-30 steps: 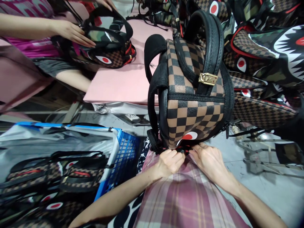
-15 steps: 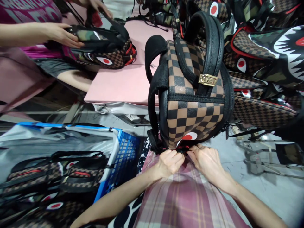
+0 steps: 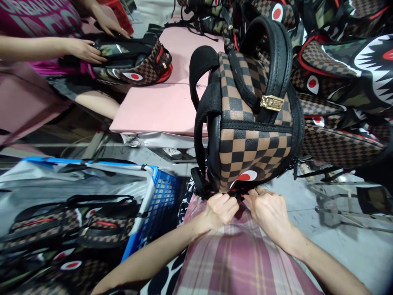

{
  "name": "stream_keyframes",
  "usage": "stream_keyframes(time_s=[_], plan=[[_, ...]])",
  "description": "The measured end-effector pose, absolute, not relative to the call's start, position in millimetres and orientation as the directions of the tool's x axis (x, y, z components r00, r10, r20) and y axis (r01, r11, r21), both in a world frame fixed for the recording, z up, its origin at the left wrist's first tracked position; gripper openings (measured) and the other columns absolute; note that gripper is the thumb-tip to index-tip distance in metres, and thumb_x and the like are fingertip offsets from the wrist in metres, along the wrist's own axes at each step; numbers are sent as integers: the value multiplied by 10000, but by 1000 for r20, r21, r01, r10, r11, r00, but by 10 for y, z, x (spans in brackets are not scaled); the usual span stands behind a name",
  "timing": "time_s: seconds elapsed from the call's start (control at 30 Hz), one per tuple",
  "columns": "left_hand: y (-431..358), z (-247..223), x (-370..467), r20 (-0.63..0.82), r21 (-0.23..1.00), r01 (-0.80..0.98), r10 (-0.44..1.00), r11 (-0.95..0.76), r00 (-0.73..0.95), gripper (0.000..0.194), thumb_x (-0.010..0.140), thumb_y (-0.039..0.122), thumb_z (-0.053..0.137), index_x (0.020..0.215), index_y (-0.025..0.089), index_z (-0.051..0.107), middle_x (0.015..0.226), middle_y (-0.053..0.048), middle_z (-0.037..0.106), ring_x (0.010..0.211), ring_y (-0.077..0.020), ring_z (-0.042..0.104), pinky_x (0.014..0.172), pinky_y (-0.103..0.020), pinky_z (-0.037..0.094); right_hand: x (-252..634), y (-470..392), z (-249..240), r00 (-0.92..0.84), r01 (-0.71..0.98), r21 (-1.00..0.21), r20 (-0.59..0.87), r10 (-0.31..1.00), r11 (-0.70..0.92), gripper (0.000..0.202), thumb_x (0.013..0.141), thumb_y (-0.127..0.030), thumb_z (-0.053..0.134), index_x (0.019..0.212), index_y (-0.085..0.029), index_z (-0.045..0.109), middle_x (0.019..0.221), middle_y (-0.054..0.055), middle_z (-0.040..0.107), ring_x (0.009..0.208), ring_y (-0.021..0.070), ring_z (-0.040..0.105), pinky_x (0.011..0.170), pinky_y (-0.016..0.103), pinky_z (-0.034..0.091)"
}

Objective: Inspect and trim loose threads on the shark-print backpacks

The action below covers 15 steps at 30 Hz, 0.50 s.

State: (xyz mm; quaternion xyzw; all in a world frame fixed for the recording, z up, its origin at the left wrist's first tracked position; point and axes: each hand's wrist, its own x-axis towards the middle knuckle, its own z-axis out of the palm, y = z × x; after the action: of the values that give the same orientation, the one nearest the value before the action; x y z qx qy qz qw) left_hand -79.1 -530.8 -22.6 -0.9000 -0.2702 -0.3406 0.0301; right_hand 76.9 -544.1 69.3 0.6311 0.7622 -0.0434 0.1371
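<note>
A brown-and-black checkered backpack (image 3: pixel 254 143) stands in front of me at the table's edge, with black straps, a top handle, a gold buckle and a red-and-white eye. My left hand (image 3: pixel 221 211) is closed at its lower near edge, the fingers curled on dark material there. Beside it my right hand (image 3: pixel 267 209) is also closed, its thumb and fingers pinched at the same edge. Black and red trim shows between the hands. Exactly what part each hand grips is hidden by the fingers and the bag. A plaid apron (image 3: pixel 242 262) covers my lap.
At lower left, a blue plastic crate (image 3: pixel 156 196) holds several similar bags. A pink table (image 3: pixel 153 110) lies ahead. Across it, a co-worker's hands (image 3: pixel 86 51) rest on another backpack (image 3: pixel 135 61). More checkered and camouflage bags (image 3: pixel 331 78) are piled at right.
The backpack has shifted slightly to the right, and my right hand has moved a little with it. The co-worker's far hand has come down onto their bag.
</note>
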Motion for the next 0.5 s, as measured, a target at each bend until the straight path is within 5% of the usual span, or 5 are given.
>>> stream_keyframes(time_s=[0.5], plan=[[-5300,-224,-780,651,149,519,479,-842,589,253,865,106,424,647,160,539,544,13,442,536,-121,358,518,-297,204,778,-5370,729,-152,986,11,-333,931,165,291,929,-267,356,899,-202,638,815,57,673,635,165,635,473,252,262]])
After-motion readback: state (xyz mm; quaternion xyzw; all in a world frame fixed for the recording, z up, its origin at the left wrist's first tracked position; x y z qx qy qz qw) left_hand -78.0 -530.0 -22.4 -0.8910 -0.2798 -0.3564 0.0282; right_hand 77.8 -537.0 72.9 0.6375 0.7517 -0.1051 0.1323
